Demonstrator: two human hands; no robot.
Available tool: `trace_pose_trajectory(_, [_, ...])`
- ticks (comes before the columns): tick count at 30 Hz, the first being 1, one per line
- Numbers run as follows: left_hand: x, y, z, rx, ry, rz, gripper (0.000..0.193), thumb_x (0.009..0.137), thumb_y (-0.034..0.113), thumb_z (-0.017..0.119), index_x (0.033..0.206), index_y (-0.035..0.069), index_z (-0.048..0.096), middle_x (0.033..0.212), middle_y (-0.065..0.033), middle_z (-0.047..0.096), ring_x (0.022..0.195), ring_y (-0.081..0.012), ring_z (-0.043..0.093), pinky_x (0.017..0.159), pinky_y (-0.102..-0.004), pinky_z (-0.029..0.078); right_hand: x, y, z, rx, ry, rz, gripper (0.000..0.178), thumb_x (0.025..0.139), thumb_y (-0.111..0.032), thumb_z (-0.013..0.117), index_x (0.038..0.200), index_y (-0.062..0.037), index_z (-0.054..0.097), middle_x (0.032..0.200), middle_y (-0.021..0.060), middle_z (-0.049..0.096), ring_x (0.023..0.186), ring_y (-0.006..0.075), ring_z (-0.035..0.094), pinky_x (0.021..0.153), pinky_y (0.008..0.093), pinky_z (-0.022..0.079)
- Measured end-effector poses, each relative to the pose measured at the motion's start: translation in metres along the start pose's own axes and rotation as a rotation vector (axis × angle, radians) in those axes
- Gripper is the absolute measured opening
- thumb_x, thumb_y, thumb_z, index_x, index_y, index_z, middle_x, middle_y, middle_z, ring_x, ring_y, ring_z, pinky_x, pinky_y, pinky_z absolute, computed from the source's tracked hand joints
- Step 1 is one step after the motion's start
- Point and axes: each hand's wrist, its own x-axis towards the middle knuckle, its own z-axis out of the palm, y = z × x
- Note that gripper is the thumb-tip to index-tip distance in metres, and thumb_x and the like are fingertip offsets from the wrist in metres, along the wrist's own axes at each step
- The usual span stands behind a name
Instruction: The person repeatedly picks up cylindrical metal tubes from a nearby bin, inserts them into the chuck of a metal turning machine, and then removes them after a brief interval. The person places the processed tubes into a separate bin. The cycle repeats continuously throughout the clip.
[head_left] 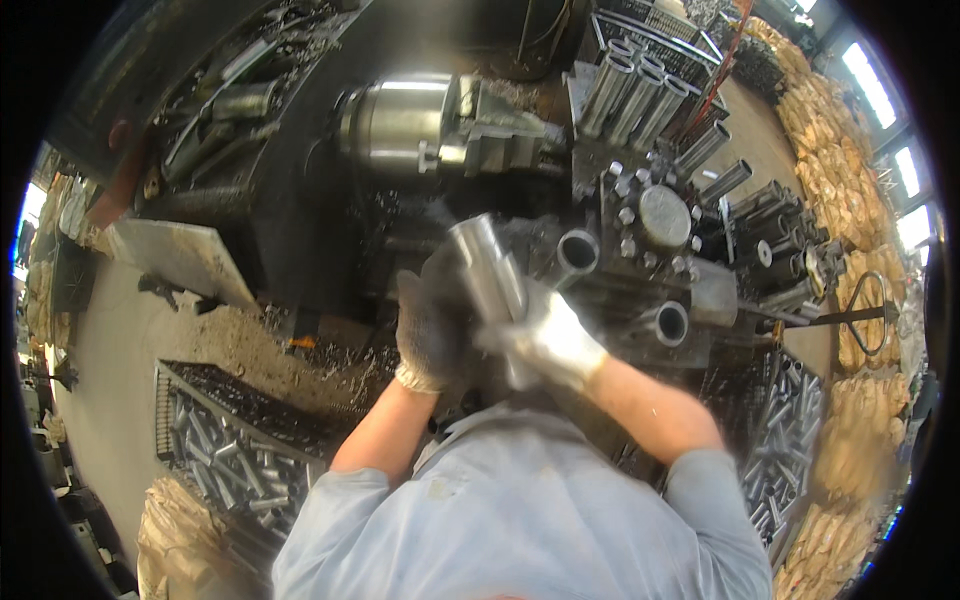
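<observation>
In front of my chest, my right hand point(550, 340) in a white glove is closed round a shiny metal tube point(487, 262). The tube tilts up to the left, and motion blurs it. Just left of the tube is my left hand point(428, 330), in a glove darkened with grime. Its fingers look stretched upward and apart, partly smeared; no object shows in them. Two more metal tubes stand to the right of my hands, one upright point(577, 255) and one leaning point(668, 325). Beyond my hands sits the lathe's bright round chuck point(400, 125).
Several tall tubes point(630, 95) stand at the back right, near a round metal disc point(665, 217) ringed by small metal pieces. Crates of metal parts lie at lower left point(235, 460) and lower right point(790, 440). A flat panel point(180, 258) juts out at left.
</observation>
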Motion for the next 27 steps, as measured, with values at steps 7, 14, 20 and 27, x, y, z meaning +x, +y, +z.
trace_pose_trajectory(7, [0.079, -0.036, -0.018, 1.176, 0.023, -0.007, 0.050, 0.101, 0.026, 0.069, 0.146, 0.006, 0.063, 0.134, -0.0210, 0.073, 0.127, -0.0336, 0.068, 0.110, -0.0427, 0.052, 0.021, -0.087, -0.158, -0.918, 0.355, -0.961, 0.075, 0.070, -0.016, 0.092, 0.136, 0.0028, 0.062, 0.111, 0.0222, 0.078, 0.095, 0.0349, 0.080, 0.083, 0.0413, 0.067])
trace_pose_trajectory(14, [-0.034, -0.020, -0.112, 0.953, 0.549, -0.044, 0.031, 0.101, 0.017, 0.067, 0.126, -0.001, 0.071, 0.115, -0.0080, 0.073, 0.107, -0.0152, 0.063, 0.097, -0.0325, 0.051, 0.176, -0.057, -0.251, -1.746, -0.005, -0.159, 0.037, 0.078, -0.026, 0.084, 0.112, -0.0105, 0.078, 0.101, 0.0139, 0.081, 0.092, 0.0330, 0.080, 0.082, 0.0441, 0.065])
trace_pose_trajectory(20, [-0.135, -0.027, -0.200, 0.353, 1.136, -0.032, 0.026, 0.105, 0.027, 0.068, 0.117, 0.004, 0.070, 0.098, -0.0063, 0.071, 0.082, -0.0204, 0.068, 0.073, -0.0360, 0.057, 0.223, -0.013, -0.220, -1.173, -0.257, -0.136, 0.067, 0.070, -0.032, 0.082, 0.125, 0.0036, 0.065, 0.108, 0.0285, 0.076, 0.100, 0.0421, 0.075, 0.089, 0.0496, 0.060])
trace_pose_trajectory(27, [-0.146, 0.051, -0.250, 0.054, 1.164, 0.209, 0.060, 0.108, 0.068, 0.047, 0.098, 0.013, 0.068, 0.077, -0.0019, 0.059, 0.071, -0.0214, 0.056, 0.071, -0.0409, 0.049, 0.228, -0.017, -0.232, -1.229, -0.238, -0.085, 0.063, 0.077, -0.044, 0.083, 0.121, 0.0004, 0.070, 0.104, 0.0248, 0.078, 0.097, 0.0401, 0.076, 0.087, 0.0492, 0.060])
